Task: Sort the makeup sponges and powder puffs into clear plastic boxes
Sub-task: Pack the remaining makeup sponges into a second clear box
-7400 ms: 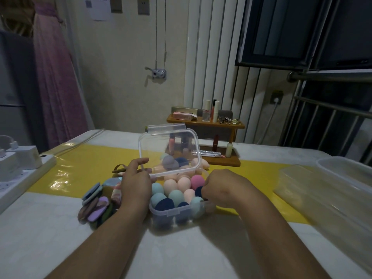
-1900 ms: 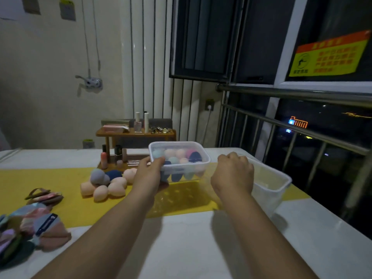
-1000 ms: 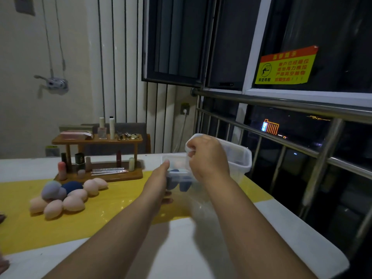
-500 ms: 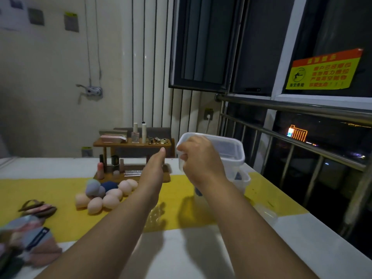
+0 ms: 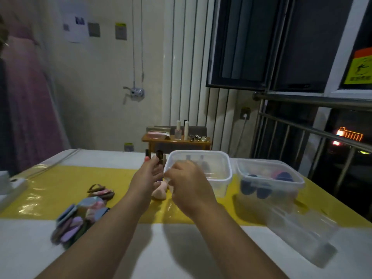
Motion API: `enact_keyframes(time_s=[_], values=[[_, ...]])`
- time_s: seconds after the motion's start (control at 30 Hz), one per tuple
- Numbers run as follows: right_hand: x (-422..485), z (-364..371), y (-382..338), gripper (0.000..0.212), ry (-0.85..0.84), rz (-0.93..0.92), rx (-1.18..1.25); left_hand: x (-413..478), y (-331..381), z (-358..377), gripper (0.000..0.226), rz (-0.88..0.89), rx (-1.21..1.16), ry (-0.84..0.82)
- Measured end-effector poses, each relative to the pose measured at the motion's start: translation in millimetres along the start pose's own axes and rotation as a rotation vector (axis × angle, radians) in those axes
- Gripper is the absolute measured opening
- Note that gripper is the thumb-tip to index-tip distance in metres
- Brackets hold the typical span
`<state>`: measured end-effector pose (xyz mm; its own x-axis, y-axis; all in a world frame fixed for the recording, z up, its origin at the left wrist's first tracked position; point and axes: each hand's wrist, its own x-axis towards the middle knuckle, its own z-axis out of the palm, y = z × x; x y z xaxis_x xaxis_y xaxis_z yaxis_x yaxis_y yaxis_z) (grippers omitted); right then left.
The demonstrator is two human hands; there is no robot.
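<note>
My right hand (image 5: 188, 187) grips the near left rim of an empty clear box (image 5: 217, 174), which sits low over the yellow runner. My left hand (image 5: 146, 179) reaches forward just left of that box with fingers straight, holding nothing. A pink makeup sponge (image 5: 160, 191) shows between my hands; the other loose sponges are hidden behind them. To the right stands a second clear box (image 5: 269, 179) holding several sponges in blue and pink. A pile of flat powder puffs (image 5: 77, 218) lies at the left, with a few more puffs (image 5: 100, 191) behind it.
Clear plastic lids (image 5: 302, 232) lie at the near right by the table edge. A wooden cosmetics rack (image 5: 177, 138) stands at the back. A white power strip (image 5: 12, 184) sits at the far left. The yellow runner (image 5: 60, 184) crosses the white table.
My right hand has brought the empty box down and left toward the loose sponges. My left hand has lowered beside it. The filled box now stands alone at the right.
</note>
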<state>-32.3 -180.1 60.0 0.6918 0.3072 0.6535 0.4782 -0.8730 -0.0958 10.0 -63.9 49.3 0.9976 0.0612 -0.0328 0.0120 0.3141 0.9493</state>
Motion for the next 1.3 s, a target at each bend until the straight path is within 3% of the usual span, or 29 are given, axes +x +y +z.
enact_keyframes(time_s=[0.1, 0.2, 0.33, 0.6, 0.83, 1.0, 1.13, 1.3], values=[[-12.0, 18.0, -4.8, 0.018, -0.025, -0.014, 0.032, 1.4, -9.1, -18.8, 0.031, -0.031, 0.045, 0.010], [-22.0, 30.5, -6.6, 0.023, -0.052, -0.030, 0.055, 0.3, -16.7, -29.6, 0.027, -0.080, 0.074, 0.017], [-30.5, 41.7, -2.2, 0.022, -0.087, -0.012, 0.070, -5.1, -29.6, -34.5, 0.023, -0.025, 0.173, -0.081], [-30.0, 34.3, 15.0, 0.020, -0.268, 0.157, 0.263, 0.6, -39.7, -33.7, 0.024, -0.016, 0.345, -0.096], [-29.8, 16.9, 73.4, 0.027, -0.187, 0.610, 0.117, 6.4, -40.5, -36.9, 0.026, 0.175, 0.846, -0.160], [-43.4, 17.4, 77.2, 0.045, 0.007, 0.812, 0.392, 6.3, -47.1, -33.8, 0.024, 0.222, 0.823, -0.115], [-45.0, 17.5, 87.7, 0.055, 0.168, 0.895, 0.491, 7.0, -53.4, -33.6, 0.026, 0.254, 0.780, -0.105], [-44.8, 17.5, 93.1, 0.064, 0.249, 0.948, 0.543, 4.2, -57.3, -34.4, 0.026, 0.315, 0.754, -0.116]])
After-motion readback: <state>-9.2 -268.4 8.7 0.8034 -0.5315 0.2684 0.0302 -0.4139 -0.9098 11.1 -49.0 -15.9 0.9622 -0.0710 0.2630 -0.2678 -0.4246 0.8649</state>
